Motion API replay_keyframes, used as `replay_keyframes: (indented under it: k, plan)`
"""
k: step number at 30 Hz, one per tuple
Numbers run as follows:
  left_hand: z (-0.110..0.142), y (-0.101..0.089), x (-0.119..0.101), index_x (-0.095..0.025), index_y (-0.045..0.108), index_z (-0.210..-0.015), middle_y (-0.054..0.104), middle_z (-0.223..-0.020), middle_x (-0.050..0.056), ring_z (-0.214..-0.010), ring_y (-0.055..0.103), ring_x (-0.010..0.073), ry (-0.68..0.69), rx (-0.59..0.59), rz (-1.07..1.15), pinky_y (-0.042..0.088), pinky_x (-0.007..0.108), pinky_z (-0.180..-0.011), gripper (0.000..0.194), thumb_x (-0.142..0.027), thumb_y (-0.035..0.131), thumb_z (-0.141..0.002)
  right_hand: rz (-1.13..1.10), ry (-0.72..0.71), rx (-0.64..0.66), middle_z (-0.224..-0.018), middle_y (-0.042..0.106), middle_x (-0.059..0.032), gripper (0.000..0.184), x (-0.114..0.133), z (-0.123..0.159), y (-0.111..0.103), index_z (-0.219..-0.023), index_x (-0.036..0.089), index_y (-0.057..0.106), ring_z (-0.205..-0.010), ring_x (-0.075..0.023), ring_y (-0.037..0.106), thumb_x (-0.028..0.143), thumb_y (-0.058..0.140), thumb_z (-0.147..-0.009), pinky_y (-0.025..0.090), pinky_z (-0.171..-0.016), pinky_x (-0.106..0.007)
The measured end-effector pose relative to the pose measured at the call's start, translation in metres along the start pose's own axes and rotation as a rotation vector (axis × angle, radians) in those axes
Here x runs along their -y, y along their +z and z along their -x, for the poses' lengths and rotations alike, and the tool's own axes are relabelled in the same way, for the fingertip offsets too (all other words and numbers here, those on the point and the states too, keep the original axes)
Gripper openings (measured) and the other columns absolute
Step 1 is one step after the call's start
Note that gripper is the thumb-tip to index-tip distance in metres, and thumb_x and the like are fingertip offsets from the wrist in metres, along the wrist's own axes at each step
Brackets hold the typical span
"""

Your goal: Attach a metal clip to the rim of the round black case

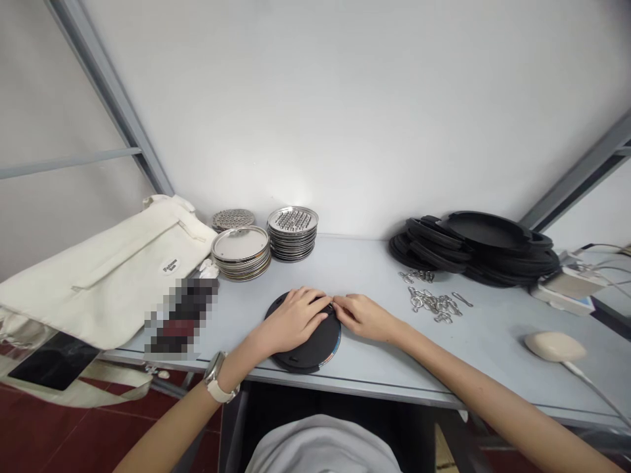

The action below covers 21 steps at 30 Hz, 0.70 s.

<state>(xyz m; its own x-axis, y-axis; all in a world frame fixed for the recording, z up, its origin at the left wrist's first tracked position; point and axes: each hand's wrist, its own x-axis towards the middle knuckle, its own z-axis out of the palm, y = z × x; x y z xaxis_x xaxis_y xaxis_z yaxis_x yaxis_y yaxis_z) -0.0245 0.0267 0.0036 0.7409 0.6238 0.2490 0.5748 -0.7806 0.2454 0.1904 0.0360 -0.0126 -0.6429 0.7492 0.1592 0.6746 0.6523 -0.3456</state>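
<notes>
A black round rubber disc (310,345) lies flat near the table's front edge, with a metal rim showing at its lower right. My left hand (296,318) rests on top of it, fingers curled toward its far right edge. My right hand (362,316) meets the left at that edge, fingertips pinched together on a small part too small to name. A watch sits on my left wrist.
Stacks of perforated metal discs (292,233) and lidded discs (241,252) stand at the back. A pile of black rubber rings (473,253) lies at right, small metal clips (434,302) in front. A cream bag (106,269) lies left; a mouse (555,345) right.
</notes>
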Motion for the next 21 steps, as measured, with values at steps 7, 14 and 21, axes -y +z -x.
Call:
replay_keyframes:
  k: [7, 14, 21]
  plan:
    - [-0.0016, 0.0, -0.001, -0.023, 0.042, -0.129, 0.051, -0.121, 0.007, -0.111, 0.044, 0.0226, -0.012, -0.005, 0.026, 0.038, 0.041, -0.096, 0.032, -0.027, 0.035, -0.097, 0.031, -0.007, -0.009, -0.069, 0.058, -0.0038, 0.027, 0.0003, 0.0005, 0.0028, -0.084, 0.017, 0.051, -0.059, -0.0132, 0.05, 0.023, 0.029, -0.097, 0.035, -0.061, -0.024]
    - [-0.0014, -0.0004, -0.0015, -0.023, 0.042, -0.127, 0.052, -0.119, 0.007, -0.11, 0.045, 0.0227, -0.022, 0.006, 0.047, 0.038, 0.041, -0.095, 0.031, -0.027, 0.035, -0.097, 0.109, -0.01, -0.014, -0.066, 0.056, -0.0029, 0.025, 0.0021, 0.0009, 0.0026, -0.083, 0.017, 0.05, -0.057, -0.0133, 0.048, 0.021, 0.03, -0.097, 0.033, -0.059, -0.024]
    - [-0.0015, -0.0009, -0.0018, -0.023, 0.042, -0.126, 0.052, -0.119, 0.007, -0.111, 0.044, 0.0228, -0.022, 0.003, 0.047, 0.038, 0.041, -0.096, 0.03, -0.027, 0.035, -0.097, 0.223, -0.051, -0.03, -0.066, 0.057, -0.0037, 0.023, 0.0037, 0.0011, 0.0022, -0.082, 0.017, 0.049, -0.059, -0.0147, 0.049, 0.02, 0.031, -0.096, 0.034, -0.061, -0.026]
